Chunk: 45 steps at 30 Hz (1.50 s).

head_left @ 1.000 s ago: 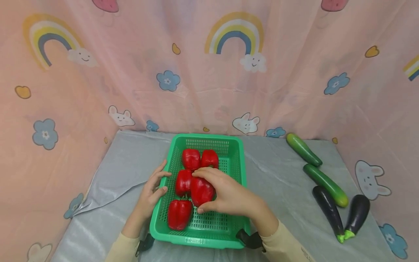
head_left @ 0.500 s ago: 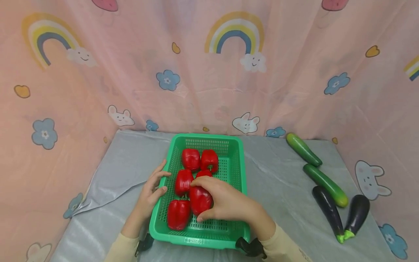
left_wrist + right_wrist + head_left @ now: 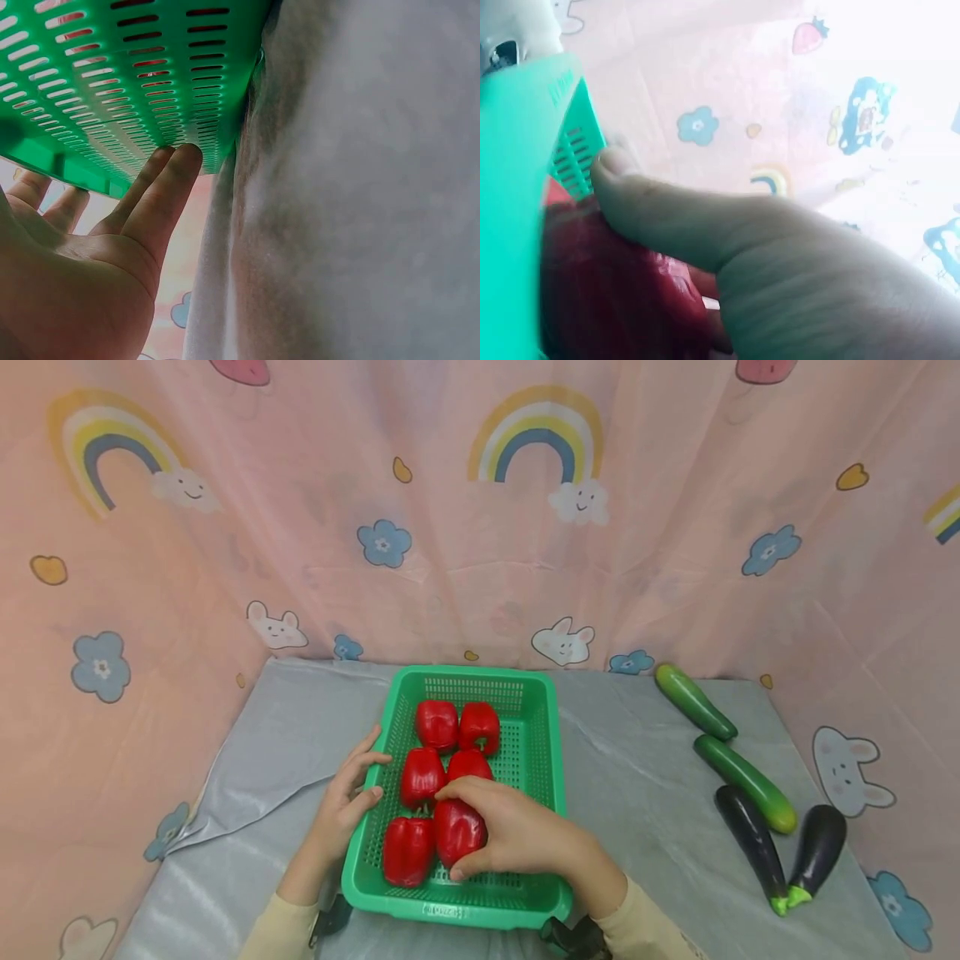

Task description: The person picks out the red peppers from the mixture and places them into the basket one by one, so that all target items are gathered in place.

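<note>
Inside the green basket (image 3: pixel 525 835), my right hand (image 3: pixel 525 827) grips a red bell pepper (image 3: pixel 459 832) near the front, thumb on its near side. In the right wrist view the thumb presses against that dark red pepper (image 3: pixel 622 292), partly behind the basket wall. Several other red bell peppers (image 3: pixel 422 777) lie to its left and behind it. My left hand (image 3: pixel 347 802) holds the left rim of the basket, thumb and a finger over the edge. From the left wrist, two fingers (image 3: pixel 161 195) lie fairly straight against the slotted outer wall (image 3: pixel 120 97).
At the right of the grey cloth (image 3: pixel 615 760) lie two green zucchini (image 3: pixel 696 702) and two dark eggplants (image 3: pixel 819 852). A pink patterned curtain (image 3: pixel 465 593) hangs behind and at both sides. Black straps (image 3: pixel 577 937) sit at the wrists.
My right hand has moved the red bell pepper toward the basket's front, beside the front-left one. Another pepper behind it has come into view. The left hand stays on the rim.
</note>
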Motion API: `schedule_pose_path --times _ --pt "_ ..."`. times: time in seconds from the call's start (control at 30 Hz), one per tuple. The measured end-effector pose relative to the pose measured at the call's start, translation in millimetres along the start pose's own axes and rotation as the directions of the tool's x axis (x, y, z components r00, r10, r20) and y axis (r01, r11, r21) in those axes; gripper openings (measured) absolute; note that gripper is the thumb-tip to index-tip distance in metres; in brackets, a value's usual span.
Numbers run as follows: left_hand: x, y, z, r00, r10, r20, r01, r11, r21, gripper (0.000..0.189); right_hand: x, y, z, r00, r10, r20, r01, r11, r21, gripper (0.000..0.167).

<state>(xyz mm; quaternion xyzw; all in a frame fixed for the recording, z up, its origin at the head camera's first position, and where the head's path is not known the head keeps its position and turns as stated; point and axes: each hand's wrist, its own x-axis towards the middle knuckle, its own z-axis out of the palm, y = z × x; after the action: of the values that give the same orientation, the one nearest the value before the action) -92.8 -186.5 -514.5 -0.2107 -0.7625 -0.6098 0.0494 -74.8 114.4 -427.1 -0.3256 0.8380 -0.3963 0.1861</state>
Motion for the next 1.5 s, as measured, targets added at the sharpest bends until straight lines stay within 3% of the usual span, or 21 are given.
schedule_pose_path --times 0.77,1.5 --pt "1.3 2.9 1.0 1.000 -0.008 -0.002 0.008 1.000 -0.001 0.036 -1.3 13 13 1.000 -0.007 -0.003 0.007 0.996 -0.084 0.083" --pt "0.4 2.0 0.9 1.000 0.002 -0.003 -0.002 1.000 0.010 0.036 0.8 13 18 0.998 0.029 0.056 -0.020 0.987 -0.156 0.083"
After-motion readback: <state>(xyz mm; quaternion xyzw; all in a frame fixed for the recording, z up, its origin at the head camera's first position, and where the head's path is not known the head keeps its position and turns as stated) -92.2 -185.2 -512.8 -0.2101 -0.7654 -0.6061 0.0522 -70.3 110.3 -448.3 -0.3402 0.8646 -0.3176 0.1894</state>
